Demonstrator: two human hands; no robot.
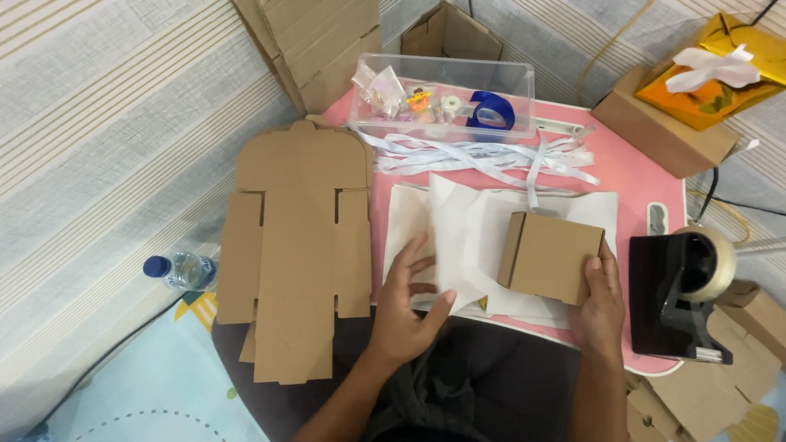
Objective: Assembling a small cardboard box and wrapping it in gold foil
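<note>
two hands work at the near edge of the pink table (pixel 639 176). the left hand (pixel 405 307) lies half curled on the white paper (pixel 467 237), thumb and fingers pinching up its near edge, so it has hold of the sheet. the right hand (pixel 599 299) grips the lower right corner of the small cardboard box (pixel 550 258), fingers wrapped round that corner. the box stands folded up on the paper, brown and plain, one side flap showing at its left. it looks light and fairly stiff, though the thin walls would likely dent under a hard squeeze; the corners and edges seem the surest places to hold. the paper looks thin and limp, apt to crease or slide. left of it lies a flat unfolded cardboard sheet (pixel 299 245); to the right, a black tape dispenser (pixel 679 286). farther off, white paper strips (pixel 483 155) and a clear plastic tub (pixel 446 94).
</note>
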